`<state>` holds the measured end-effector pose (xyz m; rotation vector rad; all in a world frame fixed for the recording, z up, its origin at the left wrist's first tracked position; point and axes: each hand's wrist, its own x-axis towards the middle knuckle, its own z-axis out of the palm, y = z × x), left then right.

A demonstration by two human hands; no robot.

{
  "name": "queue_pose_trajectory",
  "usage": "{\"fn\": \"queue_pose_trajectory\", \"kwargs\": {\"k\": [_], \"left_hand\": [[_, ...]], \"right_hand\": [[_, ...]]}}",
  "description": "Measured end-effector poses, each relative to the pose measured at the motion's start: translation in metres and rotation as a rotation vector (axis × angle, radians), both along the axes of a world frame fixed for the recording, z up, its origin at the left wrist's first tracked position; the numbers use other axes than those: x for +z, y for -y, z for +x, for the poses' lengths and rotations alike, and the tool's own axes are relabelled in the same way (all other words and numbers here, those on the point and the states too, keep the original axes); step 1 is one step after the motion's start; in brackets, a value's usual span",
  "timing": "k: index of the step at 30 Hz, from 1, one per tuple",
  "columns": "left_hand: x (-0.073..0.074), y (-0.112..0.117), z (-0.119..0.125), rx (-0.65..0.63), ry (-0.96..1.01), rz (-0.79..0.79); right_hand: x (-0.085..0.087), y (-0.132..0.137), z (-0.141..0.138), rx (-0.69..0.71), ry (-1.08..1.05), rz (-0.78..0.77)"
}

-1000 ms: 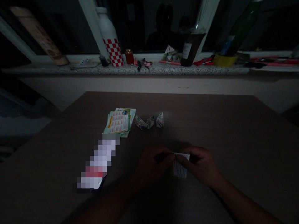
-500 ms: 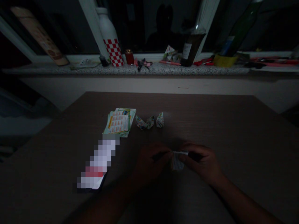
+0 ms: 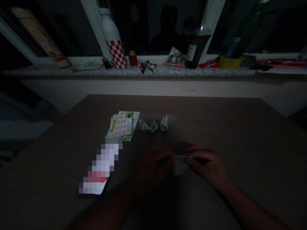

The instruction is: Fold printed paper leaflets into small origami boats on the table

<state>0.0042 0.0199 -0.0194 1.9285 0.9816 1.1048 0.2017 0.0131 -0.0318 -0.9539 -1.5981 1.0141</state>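
Note:
The scene is dim. Both hands meet over the brown table [image 3: 216,121] near its front middle. A small folded piece of printed paper [image 3: 180,164] is pinched between them. My left hand [image 3: 154,166] grips its left edge with closed fingers. My right hand [image 3: 207,166] pinches its top right edge. Beyond the hands lie two small folded paper figures [image 3: 148,126] and a third [image 3: 164,123]. A stack of green printed sheets [image 3: 122,125] lies to their left.
A blurred-out bright object [image 3: 100,167] lies on the table at the left. The stone windowsill [image 3: 134,72] behind holds a red-and-white checked bottle [image 3: 114,38], a dark wine bottle [image 3: 195,48], a small red jar [image 3: 132,58], a yellow tape roll [image 3: 230,61] and pens.
The folded paper has turned and narrowed between my fingers and shifted slightly left and up. Both hands stay in the same place on the table.

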Motion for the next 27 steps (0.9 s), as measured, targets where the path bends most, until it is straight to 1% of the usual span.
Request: {"fn": "queue_pose_trajectory", "kwargs": {"k": [4, 8, 11, 15, 18, 22, 27], "left_hand": [[0.0007, -0.0008, -0.0015, 0.033, 0.034, -0.022], [0.0023, -0.0004, 0.0, 0.033, 0.056, -0.048], [0.0023, -0.0003, 0.0009, 0.049, 0.069, -0.079], [0.0009, -0.0014, -0.0004, 0.094, 0.058, -0.162], [0.0007, -0.002, -0.001, 0.118, 0.073, -0.21], [0.0012, -0.0017, 0.0, 0.119, 0.087, -0.232], [0.0, -0.0023, -0.0004, 0.147, 0.105, -0.276]], "right_hand": [[0.0013, -0.0009, 0.0022, -0.038, -0.004, 0.023], [0.0037, -0.0004, 0.0036, -0.049, 0.02, 0.036], [0.003, 0.0002, 0.0031, -0.04, 0.016, 0.013], [0.001, -0.0003, 0.002, -0.026, 0.005, -0.038], [0.0021, -0.0001, 0.002, -0.016, 0.024, -0.02], [0.0033, 0.0013, 0.0017, -0.056, 0.05, 0.006], [0.0007, -0.0005, 0.0, -0.061, 0.063, -0.048]]}}
